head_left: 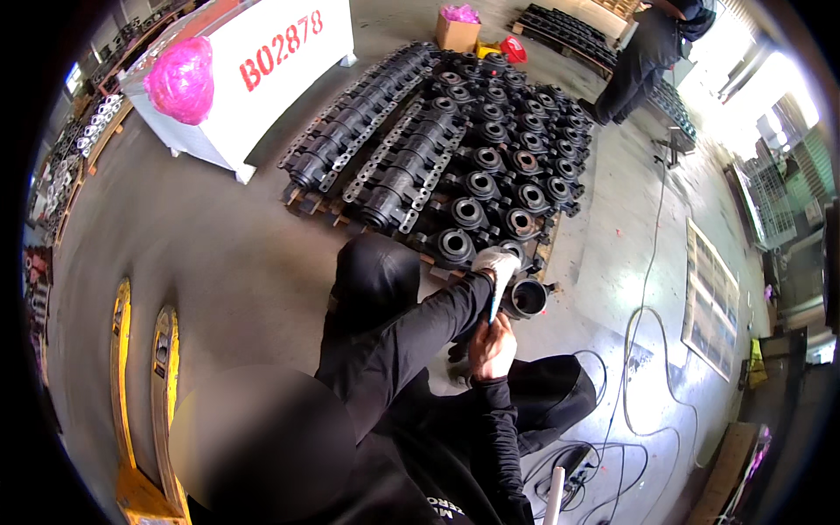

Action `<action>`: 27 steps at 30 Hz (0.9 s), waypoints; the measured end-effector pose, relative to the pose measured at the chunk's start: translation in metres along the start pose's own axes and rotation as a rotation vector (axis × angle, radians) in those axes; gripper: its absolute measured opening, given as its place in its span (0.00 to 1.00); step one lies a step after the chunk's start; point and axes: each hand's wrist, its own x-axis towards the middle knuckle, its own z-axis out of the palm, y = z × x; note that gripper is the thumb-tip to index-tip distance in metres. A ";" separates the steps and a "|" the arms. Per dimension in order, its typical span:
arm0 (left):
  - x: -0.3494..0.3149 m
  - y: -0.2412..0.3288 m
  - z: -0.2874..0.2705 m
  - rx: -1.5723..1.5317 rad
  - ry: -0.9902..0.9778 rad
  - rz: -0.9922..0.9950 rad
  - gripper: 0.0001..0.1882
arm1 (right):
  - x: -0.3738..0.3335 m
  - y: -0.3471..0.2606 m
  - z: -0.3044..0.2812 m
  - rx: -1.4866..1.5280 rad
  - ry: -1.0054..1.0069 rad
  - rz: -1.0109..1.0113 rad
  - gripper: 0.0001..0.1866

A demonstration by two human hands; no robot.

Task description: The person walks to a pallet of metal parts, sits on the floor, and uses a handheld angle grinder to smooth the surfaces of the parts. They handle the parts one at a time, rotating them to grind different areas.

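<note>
My left hand (497, 262), in a white glove, is closed beside the near edge of the black metal castings; what its fingers grip is hidden. Bare, my right hand (493, 346) is shut round the lower end of a thin light-blue strip (495, 303), whose kind I cannot make out. The strip's upper end meets the glove. Just right of both hands, a black casting (528, 298) shows its wide round opening. Another ringed casting (455, 246) lies left of the glove, among rows of similar parts on a wooden pallet (435, 268).
Long black flanged castings (409, 157) cover the pallet's left. Beyond stands a white crate (289, 83) with a pink plastic-wrapped bundle (181, 80). Yellow pallet-jack forks (164, 376) lie left. A cable (626, 367) loops across the right floor. Another person (643, 61) stands far right.
</note>
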 end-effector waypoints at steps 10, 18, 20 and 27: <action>-0.034 -0.007 0.009 0.766 0.349 0.672 0.27 | -0.010 0.021 0.029 0.180 -0.049 0.099 0.11; -0.030 -0.012 -0.016 1.127 -0.004 0.569 0.14 | 0.021 0.075 -0.008 -0.012 0.212 0.226 0.18; -0.026 -0.027 -0.008 1.171 -0.107 0.570 0.13 | 0.035 0.052 -0.014 0.114 0.269 0.133 0.15; -0.013 -0.078 0.007 1.113 -0.218 0.592 0.18 | 0.039 0.031 -0.004 0.114 0.097 0.123 0.24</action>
